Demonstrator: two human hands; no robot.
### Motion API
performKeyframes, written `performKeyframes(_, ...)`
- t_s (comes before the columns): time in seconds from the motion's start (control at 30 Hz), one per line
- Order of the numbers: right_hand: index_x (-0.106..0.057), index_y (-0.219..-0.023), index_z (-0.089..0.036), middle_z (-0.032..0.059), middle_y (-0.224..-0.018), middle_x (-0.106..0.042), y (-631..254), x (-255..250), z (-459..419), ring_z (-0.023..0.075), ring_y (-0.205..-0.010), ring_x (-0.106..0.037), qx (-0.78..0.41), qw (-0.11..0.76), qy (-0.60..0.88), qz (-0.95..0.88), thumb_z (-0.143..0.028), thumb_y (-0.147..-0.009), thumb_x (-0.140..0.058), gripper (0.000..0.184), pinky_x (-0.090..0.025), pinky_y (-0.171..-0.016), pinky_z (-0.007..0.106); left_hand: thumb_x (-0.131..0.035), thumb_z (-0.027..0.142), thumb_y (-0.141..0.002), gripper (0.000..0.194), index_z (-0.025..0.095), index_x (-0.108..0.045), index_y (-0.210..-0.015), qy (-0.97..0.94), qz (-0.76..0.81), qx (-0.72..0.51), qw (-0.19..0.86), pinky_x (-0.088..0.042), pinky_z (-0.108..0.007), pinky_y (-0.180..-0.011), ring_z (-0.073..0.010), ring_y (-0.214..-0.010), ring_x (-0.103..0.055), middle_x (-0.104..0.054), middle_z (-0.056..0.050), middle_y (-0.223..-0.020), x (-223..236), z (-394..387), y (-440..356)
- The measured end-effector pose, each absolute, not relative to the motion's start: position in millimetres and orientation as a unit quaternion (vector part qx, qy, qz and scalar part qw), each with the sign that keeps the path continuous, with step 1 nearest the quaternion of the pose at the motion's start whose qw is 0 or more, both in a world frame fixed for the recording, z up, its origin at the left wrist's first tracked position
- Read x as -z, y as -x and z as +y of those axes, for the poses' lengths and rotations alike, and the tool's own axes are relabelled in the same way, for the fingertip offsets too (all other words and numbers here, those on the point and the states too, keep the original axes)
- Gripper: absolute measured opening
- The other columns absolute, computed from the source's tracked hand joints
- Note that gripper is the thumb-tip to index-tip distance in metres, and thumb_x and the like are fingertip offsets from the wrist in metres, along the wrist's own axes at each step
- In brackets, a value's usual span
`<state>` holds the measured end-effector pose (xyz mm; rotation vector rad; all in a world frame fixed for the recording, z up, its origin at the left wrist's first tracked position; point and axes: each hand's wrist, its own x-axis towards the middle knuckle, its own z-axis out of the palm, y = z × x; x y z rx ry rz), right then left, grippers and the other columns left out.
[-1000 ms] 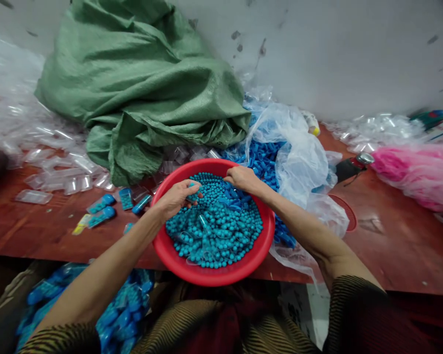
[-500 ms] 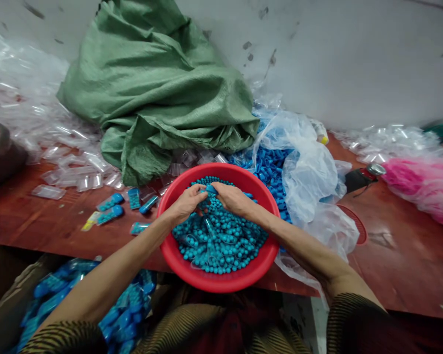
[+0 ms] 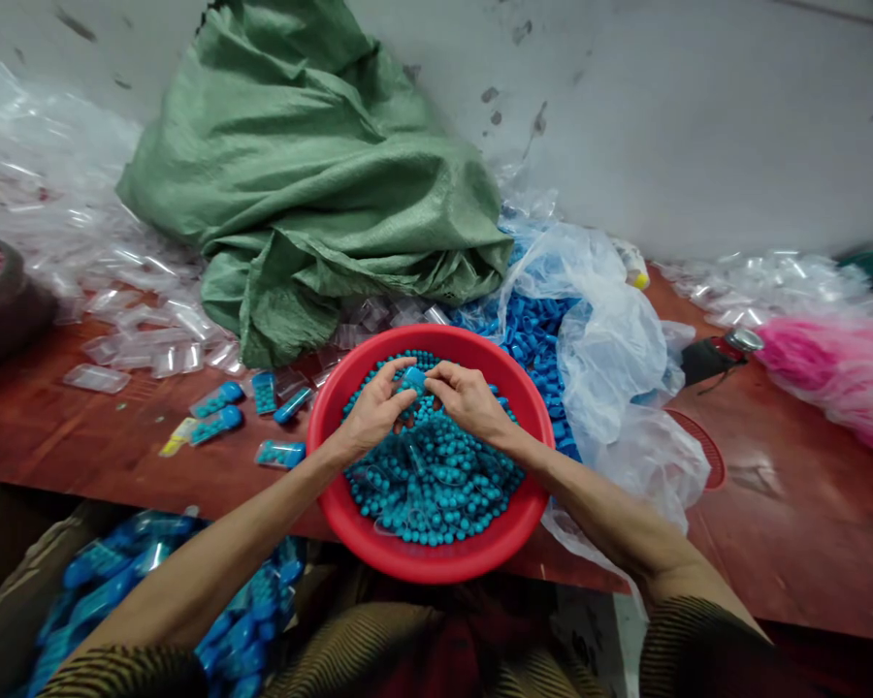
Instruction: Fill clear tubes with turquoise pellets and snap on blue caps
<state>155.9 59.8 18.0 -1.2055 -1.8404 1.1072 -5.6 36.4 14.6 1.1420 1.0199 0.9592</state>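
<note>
A red plastic basin [image 3: 378, 543] sits at the table's near edge, filled with small teal balls [image 3: 436, 485] and a few clear tubes. Above its far half my left hand [image 3: 374, 412] and my right hand [image 3: 466, 397] meet, fingers pinched together on one small tube with a blue cap [image 3: 413, 380]. The tube is mostly hidden by my fingers.
A green woven sack [image 3: 312, 184] lies behind the basin. A clear bag of blue caps [image 3: 553, 330] is at the right, pink bagged stuff [image 3: 836, 378] farther right. Filled tubes [image 3: 218, 412] and empty clear tubes [image 3: 152, 339] lie at left. A box of filled tubes [image 3: 116, 591] sits below the table.
My right hand came in from the bag side of the basin and joined my left hand. Both now pinch the capped tube, lifted slightly above the balls.
</note>
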Motion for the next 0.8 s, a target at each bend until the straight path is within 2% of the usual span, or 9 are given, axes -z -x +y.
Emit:
performKeyframes(0.07, -0.062, -0.081, -0.016, -0.0033, -0.06, -0.054, -155.7, -19.1, 54.2, 0.009, -0.055, -0.051, -0.377, 0.336, 0.449, -0.737, -0.026, -0.086, -0.049, 0.017, -0.04, -0.057, 0.021, -0.061, 0.031, -0.075, 0.046, 0.019, -0.045, -0.117, -0.492, 0.453, -0.425, 0.61, -0.032, -0.018, -0.035, -0.0063, -0.042, -0.047, -0.05, 0.005, -0.067, -14.8, 34.3, 4.2)
performKeyframes(0.2, -0.065, -0.086, -0.015, -0.0012, -0.063, -0.058, -157.4, -14.4, 50.6, 0.0108, -0.059, -0.054, -0.363, 0.305, 0.417, -0.776, -0.025, -0.086, -0.048, 0.02, -0.042, -0.06, 0.022, -0.059, 0.027, -0.074, 0.036, 0.018, -0.047, -0.106, -0.485, 0.473, -0.423, 0.602, -0.034, -0.019, -0.039, -0.0066, -0.044, -0.043, -0.046, 0.006, -0.061, -12.1, 31.3, 3.5)
performKeyframes(0.37, -0.067, -0.097, -0.015, 0.005, -0.093, -0.067, -170.7, -17.8, 65.7, 0.0152, -0.084, -0.061, -0.407, 0.276, 0.389, -0.779, -0.018, -0.078, -0.054, 0.023, -0.047, -0.078, 0.028, -0.056, 0.031, -0.077, 0.036, 0.021, -0.045, -0.109, -0.511, 0.506, -0.395, 0.571, -0.035, -0.02, -0.039, -0.0083, -0.044, -0.048, -0.047, 0.006, -0.063, -12.6, 32.4, 7.2)
performKeyframes(0.47, -0.066, -0.104, -0.013, 0.0049, -0.09, -0.066, -180.9, -23.4, 77.3, 0.0119, -0.068, -0.059, -0.517, 0.238, 0.397, -0.72, -0.022, -0.075, -0.06, 0.03, -0.049, -0.064, 0.026, -0.056, 0.033, -0.077, 0.037, 0.021, -0.042, -0.11, -0.538, 0.482, -0.346, 0.599, -0.039, -0.021, -0.04, -0.0099, -0.044, -0.052, -0.05, 0.005, -0.067, -15.6, 36.1, 8.5)
performKeyframes(0.53, -0.058, -0.118, -0.012, 0.0038, -0.087, -0.065, -182.6, -24.0, 80.7, 0.0096, -0.058, -0.055, -0.561, 0.265, 0.424, -0.659, -0.024, -0.073, -0.062, 0.046, -0.049, -0.057, 0.025, -0.055, 0.034, -0.078, 0.038, 0.021, -0.041, -0.11, -0.545, 0.473, -0.33, 0.609, -0.037, -0.021, -0.039, -0.0095, -0.043, -0.052, -0.051, 0.005, -0.069, -16.9, 38.0, 7.5)
performKeyframes(0.6, -0.05, -0.127, -0.009, 0.0047, -0.087, -0.065, -179.3, -22.9, 79.3, 0.0104, -0.058, -0.056, -0.555, 0.307, 0.454, -0.626, -0.022, -0.073, -0.061, 0.056, -0.05, -0.057, 0.026, -0.055, 0.034, -0.078, 0.04, 0.021, -0.04, -0.112, -0.547, 0.476, -0.329, 0.605, -0.034, -0.02, -0.037, -0.0089, -0.043, -0.051, -0.052, 0.005, -0.07, -17.4, 38.3, 5.2)
performKeyframes(0.67, -0.051, -0.125, -0.009, 0.0073, -0.093, -0.066, -173.3, -22.4, 73.8, 0.0139, -0.068, -0.061, -0.507, 0.318, 0.46, -0.656, -0.021, -0.077, -0.057, 0.05, -0.052, -0.066, 0.029, -0.056, 0.035, -0.078, 0.045, 0.021, -0.039, -0.117, -0.541, 0.479, -0.338, 0.603, -0.033, -0.02, -0.037, -0.0083, -0.043, -0.049, -0.051, 0.004, -0.071, -17.5, 36.9, 1.6)
performKeyframes(0.73, -0.055, -0.123, -0.01, 0.0099, -0.103, -0.066, -167.5, -23.3, 65.6, 0.0185, -0.088, -0.063, -0.438, 0.299, 0.436, -0.727, -0.025, -0.084, -0.05, 0.041, -0.05, -0.082, 0.034, -0.057, 0.034, -0.078, 0.05, 0.022, -0.039, -0.122, -0.533, 0.476, -0.356, 0.602, -0.034, -0.02, -0.039, -0.0078, -0.043, -0.046, -0.049, 0.004, -0.069, -17.1, 34.6, -2.8)
performKeyframes(0.8, -0.05, -0.129, -0.011, 0.0131, -0.116, -0.061, -163.1, -23.8, 56.7, 0.0233, -0.108, -0.057, -0.368, 0.269, 0.411, -0.789, -0.032, -0.087, -0.049, 0.047, -0.045, -0.093, 0.039, -0.057, 0.033, -0.078, 0.052, 0.021, -0.04, -0.125, -0.525, 0.47, -0.383, 0.597, -0.037, -0.021, -0.044, -0.0083, -0.047, -0.044, -0.048, 0.004, -0.068, -16.0, 32.4, -7.1)
